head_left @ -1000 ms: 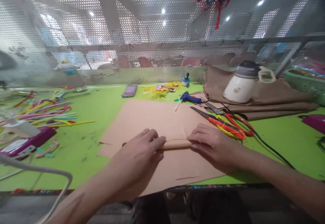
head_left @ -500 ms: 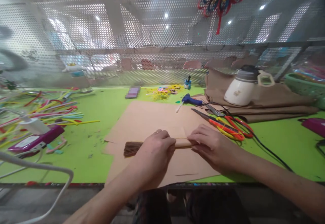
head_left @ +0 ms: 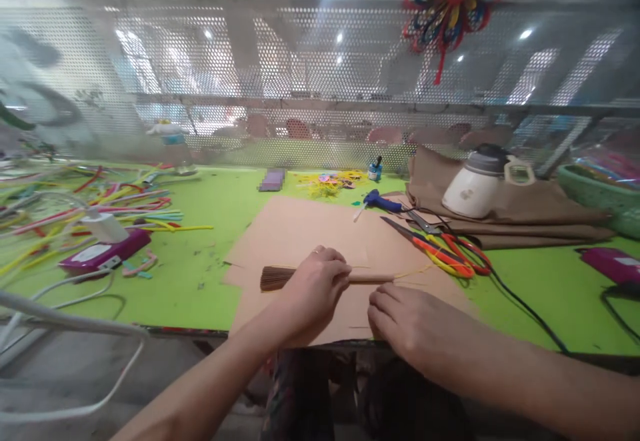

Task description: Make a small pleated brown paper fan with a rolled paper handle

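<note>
My left hand [head_left: 317, 288] is closed around a small rolled-paper brush, pressing it to the paper sheets. Its fringed brown paper end [head_left: 277, 278] sticks out on the left of the hand, and its slim tan handle [head_left: 373, 278] on the right. Thin yellow string [head_left: 413, 273] trails from the handle's tip. Below the handle, apart from it, my right hand [head_left: 407, 321] rests low over the sheet near the table edge, fingers bent slightly and side by side. No object shows in it, and its thumb is hidden. Tan paper sheets [head_left: 300, 224] lie beneath both hands.
Scissors [head_left: 450, 258] with orange handles and a blue glue gun [head_left: 380, 201] lie right of the sheets. Behind them a white jug [head_left: 473, 188] stands on folded brown paper [head_left: 550, 211]. Colourful strips [head_left: 120, 201] and a purple power strip [head_left: 105, 252] are on the left.
My right hand has let go of the handle's right end and moved down toward the table edge. The string's loose end now shows. My left hand keeps its hold, and the view has shifted.
</note>
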The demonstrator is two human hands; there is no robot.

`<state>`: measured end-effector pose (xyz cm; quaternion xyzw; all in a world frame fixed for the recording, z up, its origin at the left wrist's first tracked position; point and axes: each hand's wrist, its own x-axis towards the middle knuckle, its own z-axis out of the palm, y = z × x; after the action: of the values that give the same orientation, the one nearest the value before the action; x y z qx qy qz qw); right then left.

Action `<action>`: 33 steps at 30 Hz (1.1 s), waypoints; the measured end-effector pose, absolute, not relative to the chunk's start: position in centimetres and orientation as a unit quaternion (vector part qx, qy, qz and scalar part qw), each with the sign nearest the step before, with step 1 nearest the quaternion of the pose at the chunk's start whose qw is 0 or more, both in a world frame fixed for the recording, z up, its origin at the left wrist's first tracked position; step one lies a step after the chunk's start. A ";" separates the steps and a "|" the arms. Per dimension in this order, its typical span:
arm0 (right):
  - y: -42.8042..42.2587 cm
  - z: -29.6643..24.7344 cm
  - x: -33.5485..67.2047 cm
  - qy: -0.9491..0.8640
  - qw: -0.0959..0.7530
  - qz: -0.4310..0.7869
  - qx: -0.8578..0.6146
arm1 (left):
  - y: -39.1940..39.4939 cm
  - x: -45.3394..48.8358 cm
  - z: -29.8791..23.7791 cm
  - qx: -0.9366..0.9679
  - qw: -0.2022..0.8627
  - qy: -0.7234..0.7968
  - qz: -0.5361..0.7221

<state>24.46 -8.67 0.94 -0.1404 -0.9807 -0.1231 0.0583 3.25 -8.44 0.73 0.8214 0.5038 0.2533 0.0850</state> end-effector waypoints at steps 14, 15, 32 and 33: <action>-8.7 0.6 24.8 -0.976 0.106 -0.081 -0.173 | -8.2 3.4 0.8 0.822 0.101 0.504 0.244; -8.5 0.6 24.9 -0.974 0.119 -0.053 -0.186 | -8.2 3.4 0.9 0.825 0.102 0.501 0.241; -1.3 1.0 22.0 -0.861 0.274 0.218 -0.369 | -9.2 3.2 1.0 0.783 0.110 0.557 0.256; -1.3 0.7 21.9 -0.859 0.275 0.223 -0.370 | -9.3 3.2 1.0 0.779 0.116 0.555 0.269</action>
<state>21.92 -1.27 0.71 -0.3701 -0.8590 0.2228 0.2748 3.21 -9.31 1.03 0.7785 0.5550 0.2690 0.1160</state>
